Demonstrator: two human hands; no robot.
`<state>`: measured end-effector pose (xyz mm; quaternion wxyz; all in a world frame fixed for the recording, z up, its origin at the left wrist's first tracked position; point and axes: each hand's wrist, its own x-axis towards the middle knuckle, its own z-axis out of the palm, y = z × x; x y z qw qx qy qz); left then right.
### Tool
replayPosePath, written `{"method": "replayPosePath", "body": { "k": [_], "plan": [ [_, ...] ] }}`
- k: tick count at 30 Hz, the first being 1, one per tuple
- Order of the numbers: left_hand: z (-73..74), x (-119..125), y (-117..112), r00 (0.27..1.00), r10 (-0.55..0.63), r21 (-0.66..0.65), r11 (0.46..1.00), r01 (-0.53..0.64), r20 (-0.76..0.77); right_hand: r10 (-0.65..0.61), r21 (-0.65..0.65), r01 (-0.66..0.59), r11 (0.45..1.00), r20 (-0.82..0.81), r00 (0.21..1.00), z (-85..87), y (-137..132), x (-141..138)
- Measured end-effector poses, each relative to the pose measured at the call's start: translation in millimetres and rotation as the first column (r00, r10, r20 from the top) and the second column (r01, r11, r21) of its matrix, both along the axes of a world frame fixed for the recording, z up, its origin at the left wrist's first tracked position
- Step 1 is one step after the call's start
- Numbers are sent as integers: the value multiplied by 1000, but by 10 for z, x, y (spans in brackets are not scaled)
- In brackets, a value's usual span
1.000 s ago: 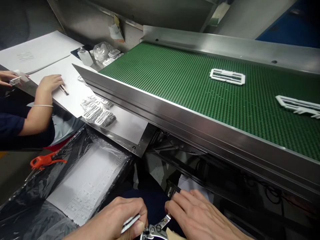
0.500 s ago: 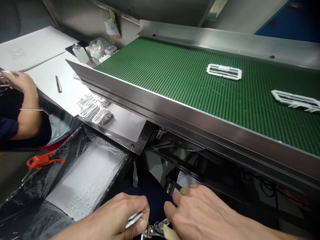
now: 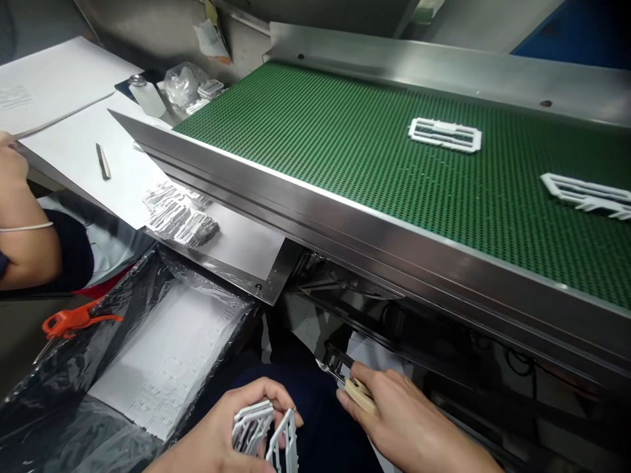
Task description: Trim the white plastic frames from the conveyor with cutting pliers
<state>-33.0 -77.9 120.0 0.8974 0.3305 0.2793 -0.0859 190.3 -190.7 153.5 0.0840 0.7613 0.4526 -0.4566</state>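
My left hand point(image 3: 221, 427) is shut around a white moulded plastic frame piece point(image 3: 263, 437) at the bottom of the view, its bars standing up past my fingers. My right hand point(image 3: 394, 417) grips a pair of small cutters point(image 3: 348, 384) with a beige handle and metal jaws, a little apart from the plastic piece. Two more white frames lie on the green conveyor belt point(image 3: 345, 171), one point(image 3: 445, 135) mid-belt and one point(image 3: 586, 196) at the right edge. A co-worker's arm point(image 3: 24, 243) enters at the left, its hand at the frame edge.
A steel belt rail point(image 3: 296, 223) runs between me and the belt. Grey plastic parts point(image 3: 180, 220) are piled on a steel plate. A black plastic-lined bin point(image 3: 167, 355) holds white sheets. Orange-handled cutters point(image 3: 73, 322) lie at its left. A bottle point(image 3: 146, 96) stands at the back.
My left hand has pulled the white frame piece apart from the cutters, which moved up and right in my right hand. The co-worker's hand has slid left, and the view has shifted slightly.
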Motion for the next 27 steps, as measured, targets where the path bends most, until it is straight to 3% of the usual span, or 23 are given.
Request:
{"method": "replayPosePath", "body": {
  "k": [4,8,17,27],
  "plan": [
    [-171,-13,-70,983,176,-188,969,-163,53,-19,166,36,986,-103,994,3,-9,-62],
    [-160,6,-75,972,232,-337,914,-227,-28,91,340,-59,939,-79,993,58,2,-40],
    [-150,19,-70,983,180,-318,931,-180,-31,247,367,-232,901,5,969,66,-6,-88],
    [-121,11,-48,988,146,-297,943,-152,-43,289,508,-277,815,56,956,20,14,-68]
  ]
}}
